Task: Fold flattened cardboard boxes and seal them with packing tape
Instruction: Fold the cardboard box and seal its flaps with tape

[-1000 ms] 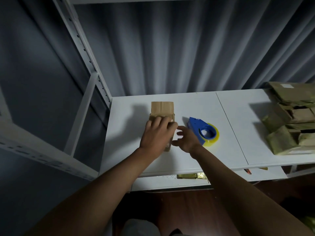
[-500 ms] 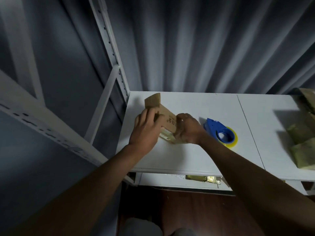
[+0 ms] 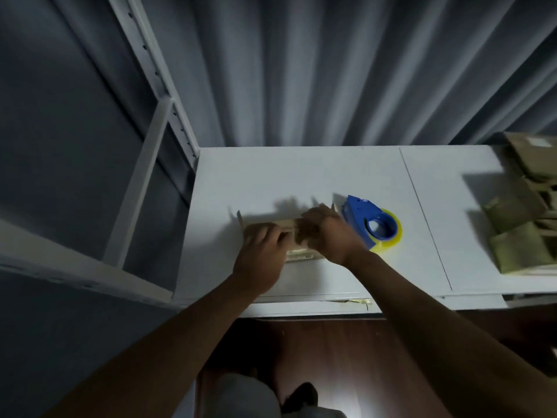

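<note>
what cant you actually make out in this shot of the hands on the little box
- Small brown cardboard box, head view: motion blur and both hands cover it; flap state unclear.
- Left hand and right hand: fingertips blurred, grip uncertain.
- Blue tape dispenser with yellow roll: near end hidden by right hand.
- Stack of flattened brown cardboard boxes: cut off by right edge.

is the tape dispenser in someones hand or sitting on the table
Sitting on the table. The blue tape dispenser rests on the white table, right of both hands, which are on the cardboard box.
</note>
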